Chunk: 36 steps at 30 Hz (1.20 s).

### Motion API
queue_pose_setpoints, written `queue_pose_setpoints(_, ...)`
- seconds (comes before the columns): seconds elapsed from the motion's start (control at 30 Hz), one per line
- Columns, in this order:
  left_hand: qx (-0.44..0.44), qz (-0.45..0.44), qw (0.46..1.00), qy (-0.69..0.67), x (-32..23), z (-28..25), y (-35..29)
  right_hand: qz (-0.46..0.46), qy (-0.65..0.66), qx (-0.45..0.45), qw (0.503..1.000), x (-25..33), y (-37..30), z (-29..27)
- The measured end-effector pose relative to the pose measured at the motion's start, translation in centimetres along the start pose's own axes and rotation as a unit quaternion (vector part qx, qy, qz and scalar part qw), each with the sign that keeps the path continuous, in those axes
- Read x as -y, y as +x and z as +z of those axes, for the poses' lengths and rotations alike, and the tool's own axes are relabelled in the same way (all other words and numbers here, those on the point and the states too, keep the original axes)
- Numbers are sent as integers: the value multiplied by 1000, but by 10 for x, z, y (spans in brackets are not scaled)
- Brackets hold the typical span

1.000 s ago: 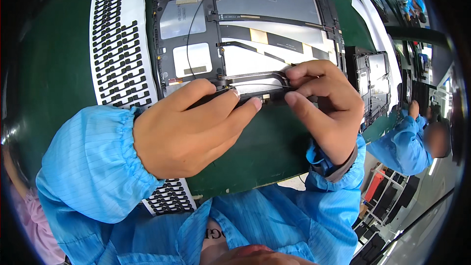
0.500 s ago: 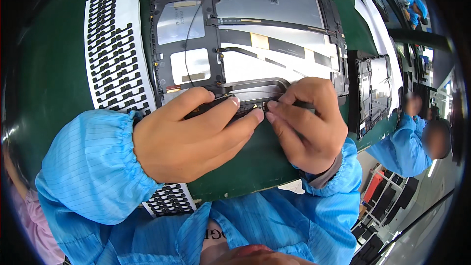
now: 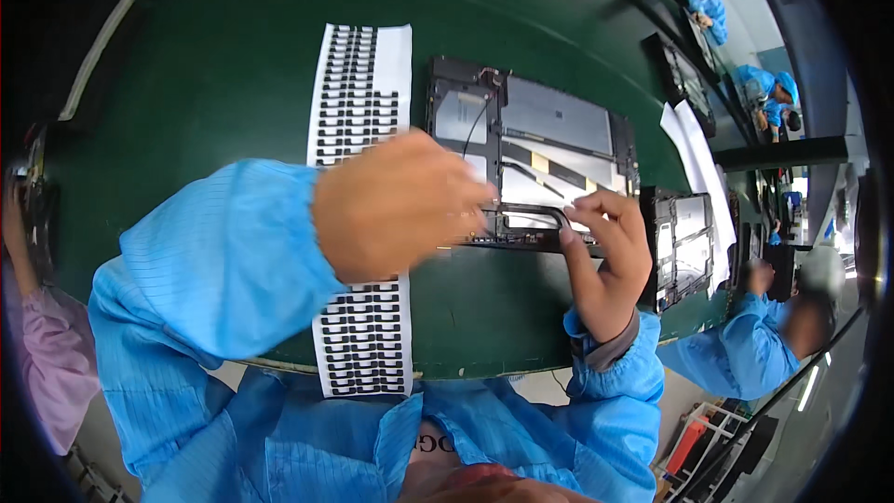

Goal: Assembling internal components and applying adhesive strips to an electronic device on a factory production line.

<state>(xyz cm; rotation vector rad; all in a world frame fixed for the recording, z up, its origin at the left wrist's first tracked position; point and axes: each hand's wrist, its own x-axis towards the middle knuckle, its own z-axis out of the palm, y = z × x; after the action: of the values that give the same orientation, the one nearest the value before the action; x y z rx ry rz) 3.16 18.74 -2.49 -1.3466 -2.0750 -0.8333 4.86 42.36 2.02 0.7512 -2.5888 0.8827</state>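
A flat black electronic device housing [image 3: 557, 118] lies on the green table with its inside showing: silver panels, dark flat cables and a thin black wire. My left hand [image 3: 400, 205], smeared by motion, hovers over its near left corner and the sticker sheet; its fingers cannot be made out well. At the housing's near right corner is my right hand [image 3: 610, 261], thumb and fingers apart, their tips at the curved black strip [image 3: 549, 210] along the near edge. The white sheet [image 3: 394, 61] carries rows of small black stickers, partly hidden by my left hand and sleeve.
A second black housing [image 3: 687, 224] stands to the right, beside white paper strips [image 3: 689, 144]. Another device [image 3: 678, 74] lies farther off at the right. Co-workers in blue [image 3: 759, 345] sit along the right; a pink sleeve [image 3: 56, 345] shows at the left.
My left hand has lifted off the housing's near edge and moved left. My right fingers have spread from their pinch. The whole view has shifted, showing more of the table.
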Motion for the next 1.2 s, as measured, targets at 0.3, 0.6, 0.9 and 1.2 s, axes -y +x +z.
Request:
queue_pose_setpoints(0.3, 190, -317, 909, 191, 28, -23, -39, -191, -128, -4, 973, 17, 97, 108)
queue_pose_setpoints(0.6, 242, -357, 879, 202, 30, -27, -34, -149, -181, 38, 971, 19, 106, 129)
queue_pose_setpoints(0.9, 245, -324, 890, 209, 36, -20, -34, 39, 208, 8, 977, 1, 107, 78)
queue_pose_setpoints(1.2, 220, -261, 919, 197, 41, -46, -40, 238, 443, -60, 862, -62, 4, -69)
